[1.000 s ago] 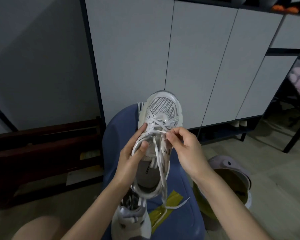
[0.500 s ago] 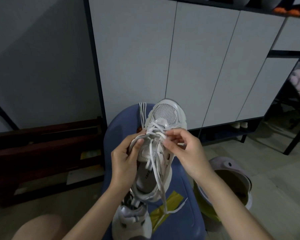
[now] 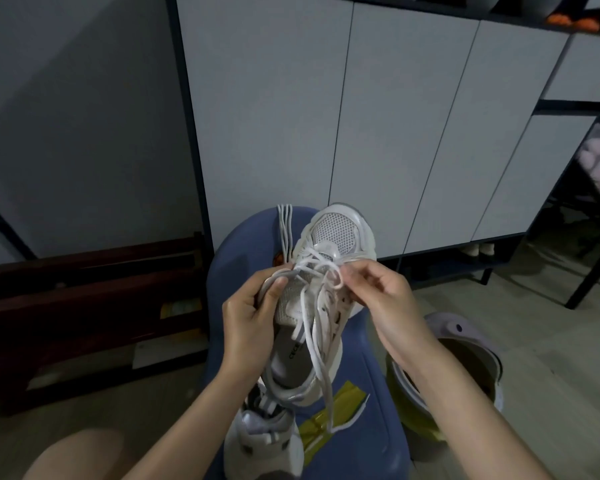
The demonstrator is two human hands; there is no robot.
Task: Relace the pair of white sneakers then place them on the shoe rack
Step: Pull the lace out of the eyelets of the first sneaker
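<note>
White mesh-toed sneaker with a chunky pale rubber sole (image 3: 329, 258) held toe-away above the middle of the blue rounded plastic stool (image 3: 368, 355), heel toward the person. Left hand (image 3: 248, 317) grips the shoe's left side wall near the collar, thumb pressing on the tongue edge. Right hand (image 3: 381, 299) pinches a small loop of the flat white woven lace (image 3: 317, 327) at an eyelet on the shoe's right side; the lace tails hang loose down past the heel toward the stool's near edge. Judged light, with a soft, collapsible mesh-and-padding upper and a stiff sole, so best steadied by the sole or side wall as now. The lace is limp and smooth, likely to slip back through an eyelet; take it close to the eyelet or by its tip. Second white sneaker with grey panels (image 3: 264, 441) stands at the stool's near edge, partly under the held shoe. A separate bundle of white laces (image 3: 285, 233) lies at the stool's far edge. Yellow tape strips (image 3: 329, 420) cross the seat.
</note>
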